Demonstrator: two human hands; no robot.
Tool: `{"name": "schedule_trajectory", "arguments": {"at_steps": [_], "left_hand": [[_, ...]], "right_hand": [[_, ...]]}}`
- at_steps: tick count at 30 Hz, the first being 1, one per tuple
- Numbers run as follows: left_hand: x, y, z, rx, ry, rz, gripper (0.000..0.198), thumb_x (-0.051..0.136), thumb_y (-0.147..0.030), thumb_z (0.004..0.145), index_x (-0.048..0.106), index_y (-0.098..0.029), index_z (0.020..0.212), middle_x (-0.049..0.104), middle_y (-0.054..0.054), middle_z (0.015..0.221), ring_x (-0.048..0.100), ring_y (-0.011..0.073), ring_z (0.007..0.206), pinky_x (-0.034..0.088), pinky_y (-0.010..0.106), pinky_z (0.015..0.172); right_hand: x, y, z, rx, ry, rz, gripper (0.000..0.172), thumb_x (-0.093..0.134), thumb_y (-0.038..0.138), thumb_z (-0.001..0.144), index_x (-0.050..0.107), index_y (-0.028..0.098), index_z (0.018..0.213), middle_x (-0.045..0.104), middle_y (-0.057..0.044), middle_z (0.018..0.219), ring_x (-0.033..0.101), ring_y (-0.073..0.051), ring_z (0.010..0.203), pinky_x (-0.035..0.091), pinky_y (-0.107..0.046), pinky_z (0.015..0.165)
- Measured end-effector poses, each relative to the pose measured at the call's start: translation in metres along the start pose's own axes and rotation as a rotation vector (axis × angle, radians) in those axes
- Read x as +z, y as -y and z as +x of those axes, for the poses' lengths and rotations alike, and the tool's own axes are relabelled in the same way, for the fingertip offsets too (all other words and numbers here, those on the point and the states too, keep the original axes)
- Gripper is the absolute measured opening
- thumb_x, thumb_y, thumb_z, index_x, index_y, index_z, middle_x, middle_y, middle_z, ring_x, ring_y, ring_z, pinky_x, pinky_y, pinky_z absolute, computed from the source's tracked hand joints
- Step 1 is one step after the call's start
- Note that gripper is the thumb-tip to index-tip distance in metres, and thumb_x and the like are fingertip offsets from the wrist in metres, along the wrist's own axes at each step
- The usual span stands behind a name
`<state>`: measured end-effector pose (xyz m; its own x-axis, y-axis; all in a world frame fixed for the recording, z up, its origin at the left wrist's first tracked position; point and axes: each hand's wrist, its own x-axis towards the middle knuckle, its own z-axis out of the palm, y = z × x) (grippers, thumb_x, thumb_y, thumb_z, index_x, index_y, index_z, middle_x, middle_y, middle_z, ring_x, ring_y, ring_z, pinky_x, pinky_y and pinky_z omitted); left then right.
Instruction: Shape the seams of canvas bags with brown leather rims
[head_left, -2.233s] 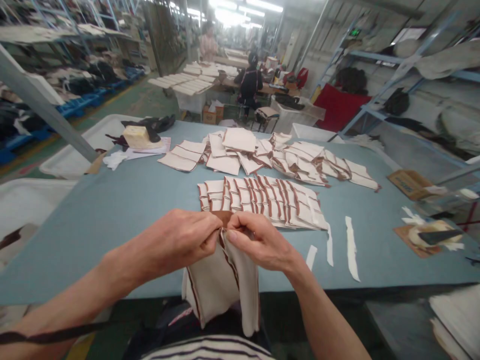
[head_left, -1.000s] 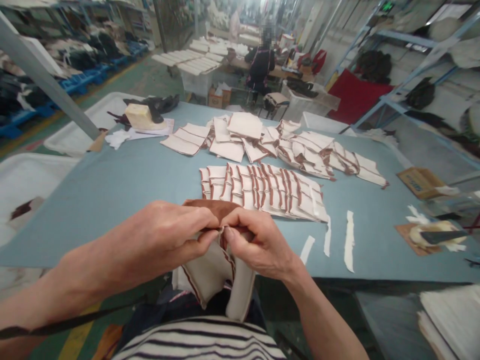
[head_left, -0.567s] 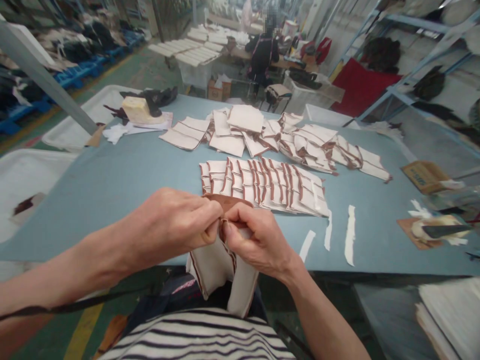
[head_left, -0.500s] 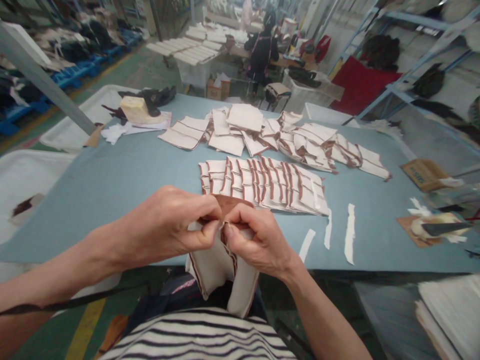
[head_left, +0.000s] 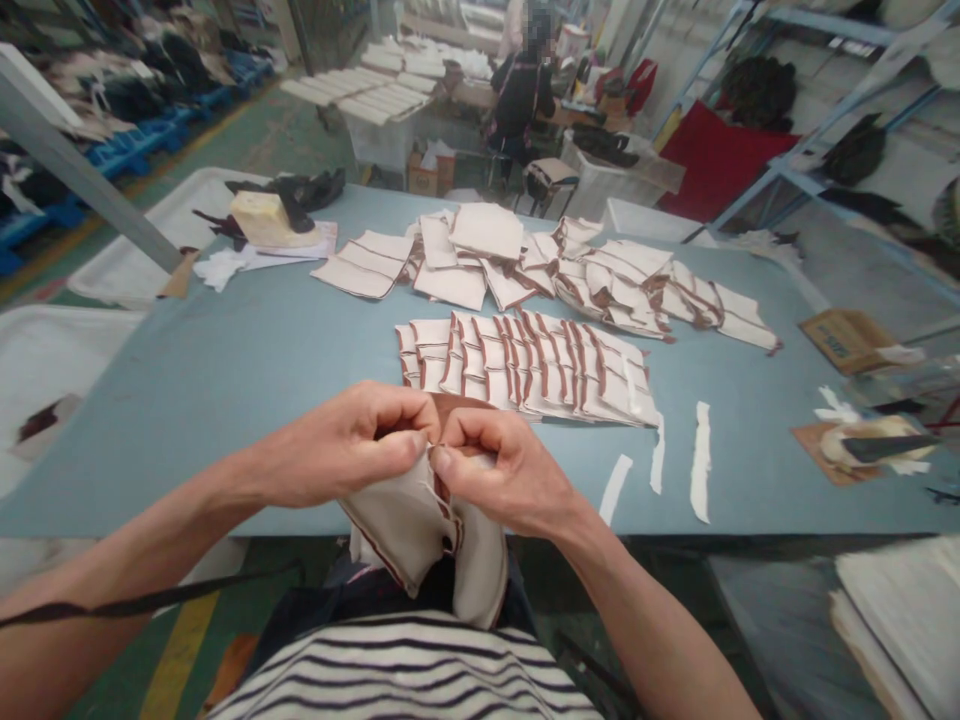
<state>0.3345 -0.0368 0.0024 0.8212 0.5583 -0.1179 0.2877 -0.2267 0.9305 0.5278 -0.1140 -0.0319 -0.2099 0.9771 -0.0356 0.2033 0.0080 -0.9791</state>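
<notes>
A cream fabric piece with brown edging (head_left: 397, 515) hangs folded from my fingers at the table's near edge. My left hand (head_left: 367, 440) pinches its upper edge from the left. Close beside it, nearly touching, my right hand (head_left: 499, 465) pinches the same edge from the right. Brown material shows behind the fingertips. Just beyond my hands lies an overlapping row of cream pieces with brown edges (head_left: 525, 365). Farther back, a loose heap of similar pieces (head_left: 487, 235) spreads across the table.
The blue table (head_left: 225, 400) holds white strips (head_left: 700, 460) at right, a cardboard box (head_left: 847, 338), a tape-like roll on a brown board (head_left: 870, 445), and a yellowish block (head_left: 262, 220) at back left. A person (head_left: 517, 95) sits beyond the table.
Both hands have shifted slightly left with the fabric, still pinching it. The fabric's left part has swung out to the left. The camera view has shifted a little.
</notes>
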Motion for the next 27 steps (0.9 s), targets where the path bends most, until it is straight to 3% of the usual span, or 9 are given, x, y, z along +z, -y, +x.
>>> {"name": "schedule_trajectory", "arguments": {"at_steps": [8, 12, 18, 22, 27], "left_hand": [[0.002, -0.005, -0.003, 0.045, -0.006, 0.032, 0.024, 0.053, -0.031, 0.089, 0.054, -0.019, 0.067, 0.044, -0.006, 0.061, 0.039, 0.0090, 0.056, 0.029, 0.019, 0.049], [-0.005, 0.002, -0.011, 0.029, 0.039, -0.002, 0.031, 0.063, -0.040, 0.097, 0.060, -0.018, 0.076, 0.049, -0.006, 0.066, 0.041, 0.0094, 0.059, 0.032, 0.018, 0.050], [-0.013, 0.015, -0.020, -0.001, 0.132, -0.040, 0.035, 0.068, -0.047, 0.099, 0.063, -0.017, 0.081, 0.062, -0.002, 0.072, 0.049, 0.0124, 0.063, 0.036, 0.020, 0.053], [-0.010, 0.011, -0.024, 0.022, 0.019, 0.124, 0.026, 0.063, -0.036, 0.100, 0.064, -0.018, 0.080, 0.061, -0.004, 0.068, 0.049, 0.0118, 0.060, 0.036, 0.021, 0.052], [0.003, 0.003, -0.028, 0.171, -0.158, 0.396, 0.023, 0.059, -0.027, 0.102, 0.067, -0.020, 0.082, 0.067, -0.004, 0.073, 0.057, 0.0121, 0.066, 0.041, 0.023, 0.062]], "right_hand": [[0.000, 0.017, 0.000, 0.114, 0.046, -0.122, 0.019, 0.060, 0.031, 0.078, 0.052, 0.022, 0.064, 0.050, 0.004, 0.062, 0.044, -0.011, 0.059, 0.029, -0.023, 0.051], [0.000, 0.017, -0.004, 0.023, 0.000, -0.152, 0.021, 0.067, 0.026, 0.082, 0.055, 0.021, 0.065, 0.051, 0.006, 0.061, 0.043, -0.009, 0.058, 0.030, -0.022, 0.053], [-0.010, 0.015, -0.005, -0.098, 0.164, -0.131, 0.014, 0.069, 0.025, 0.098, 0.072, 0.019, 0.086, 0.071, 0.004, 0.075, 0.058, -0.009, 0.064, 0.040, -0.021, 0.061], [-0.012, 0.019, -0.009, -0.276, 0.101, -0.281, 0.012, 0.063, 0.016, 0.099, 0.073, 0.019, 0.091, 0.076, 0.001, 0.082, 0.062, -0.011, 0.068, 0.044, -0.024, 0.067], [-0.009, 0.018, -0.016, -0.453, -0.056, -0.553, 0.017, 0.057, 0.014, 0.100, 0.071, 0.020, 0.091, 0.075, -0.002, 0.079, 0.063, -0.015, 0.069, 0.044, -0.028, 0.067]]}}
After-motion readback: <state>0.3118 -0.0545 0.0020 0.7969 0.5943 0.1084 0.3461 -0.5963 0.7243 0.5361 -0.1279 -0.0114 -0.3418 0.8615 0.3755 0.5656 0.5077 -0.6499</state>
